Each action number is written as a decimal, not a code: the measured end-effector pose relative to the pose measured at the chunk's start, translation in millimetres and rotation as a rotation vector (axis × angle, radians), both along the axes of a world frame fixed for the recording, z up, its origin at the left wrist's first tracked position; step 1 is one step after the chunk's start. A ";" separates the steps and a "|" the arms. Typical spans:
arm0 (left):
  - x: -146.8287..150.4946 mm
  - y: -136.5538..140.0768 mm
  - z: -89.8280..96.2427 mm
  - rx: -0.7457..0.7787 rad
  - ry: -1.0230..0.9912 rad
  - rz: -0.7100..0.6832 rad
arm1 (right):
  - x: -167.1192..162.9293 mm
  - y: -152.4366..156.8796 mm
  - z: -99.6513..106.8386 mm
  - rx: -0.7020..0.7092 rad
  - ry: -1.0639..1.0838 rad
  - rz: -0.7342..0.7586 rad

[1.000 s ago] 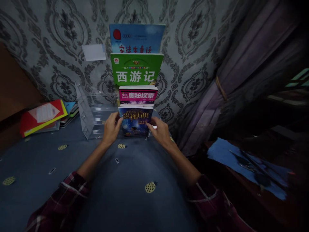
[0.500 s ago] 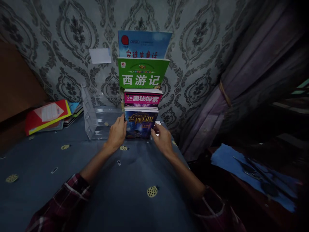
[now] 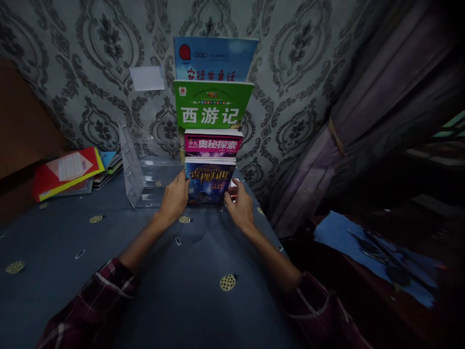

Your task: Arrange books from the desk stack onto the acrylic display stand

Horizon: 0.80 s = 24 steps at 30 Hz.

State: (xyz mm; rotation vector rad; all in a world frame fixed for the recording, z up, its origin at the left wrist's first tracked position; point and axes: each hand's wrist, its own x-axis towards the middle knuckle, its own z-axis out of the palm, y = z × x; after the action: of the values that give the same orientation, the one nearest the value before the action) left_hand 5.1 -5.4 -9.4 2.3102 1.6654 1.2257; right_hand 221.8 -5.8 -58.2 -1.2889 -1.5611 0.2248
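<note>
Head camera view: nearest is a dark blue tablecloth with a yellow pineapple print (image 3: 189,295), spread beneath both forearms. Beyond it, the left hand (image 3: 175,198) lies with slightly bent fingers along one side edge of a dark blue paperback with gold lettering (image 3: 209,186); the right hand (image 3: 240,203), thumb and fingers curled, meets the opposite edge. How firmly either hand grips, I cannot tell. The paperback stands upright between them, apparently in the front tier of a clear plastic stepped rack (image 3: 129,169), whose bare side extends left of the left hand. The step in hand looks like steadying or squaring this paperback; the next move seems to call for light, even pressure from both sides. Beyond the hands rise, in order, a magenta-covered book (image 3: 210,144), a green book with white characters (image 3: 212,104) and a light blue book (image 3: 216,55), before grey patterned wallpaper (image 3: 301,58).
</note>
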 end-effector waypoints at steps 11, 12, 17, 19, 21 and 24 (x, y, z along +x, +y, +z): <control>2.5 -0.9 -0.2 -0.033 0.032 0.035 | -0.2 3.3 -1.7 0.016 -0.012 0.036; 2.3 -0.5 -0.8 -0.026 0.028 0.034 | -0.8 3.9 -2.6 0.023 0.000 0.032; 1.3 1.1 -2.9 -0.008 0.015 0.022 | -2.2 5.8 -5.3 0.022 0.045 0.031; 1.1 1.3 -3.2 -0.008 0.014 0.021 | -1.8 5.8 -5.1 0.015 0.037 0.037; 1.1 1.6 -3.4 -0.009 0.011 0.021 | -1.5 5.5 -4.7 0.012 0.028 0.038; 1.4 2.2 -3.8 -0.009 0.002 0.019 | -1.7 4.9 -4.7 0.010 0.025 0.033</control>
State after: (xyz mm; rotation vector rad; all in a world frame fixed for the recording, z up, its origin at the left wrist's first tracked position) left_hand 6.5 -3.2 -13.2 2.2970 1.6942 1.2170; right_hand 220.1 -0.9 -62.9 -1.2488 -1.5612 0.2533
